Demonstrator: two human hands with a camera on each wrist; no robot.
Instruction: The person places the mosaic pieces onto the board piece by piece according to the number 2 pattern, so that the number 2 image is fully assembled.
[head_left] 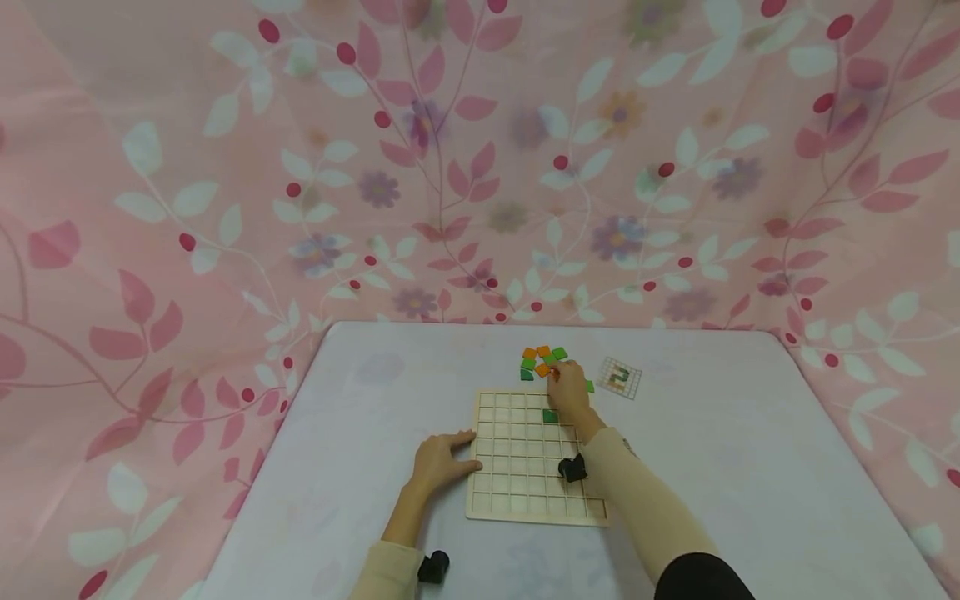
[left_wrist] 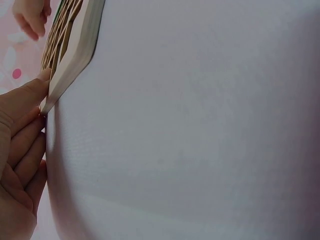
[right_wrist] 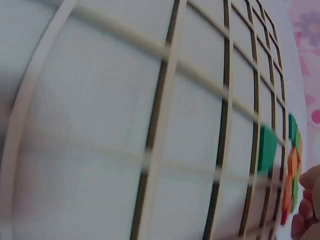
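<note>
A pale wooden grid board [head_left: 517,483] lies on the table, one dark green tile [head_left: 550,416] sitting in a cell of its upper part. At the board's left edge rests my left hand [head_left: 438,462], thumb over the rim and extended fingers against the side, as the left wrist view also shows. My right hand [head_left: 572,392] reaches over the far edge of the board, bent fingertips right at an orange tile [head_left: 542,370] in a loose group. I cannot tell whether those fingers pinch a tile. Green tiles [head_left: 528,364] lie close by, and the hand partly covers the group.
A small card [head_left: 619,377] with a coloured grid pattern lies right of the tiles. Black wrist cameras [head_left: 573,468] are worn on both arms, one overlapping the board in the head view. Behind the white table [head_left: 375,400] hangs a pink floral curtain [head_left: 465,167].
</note>
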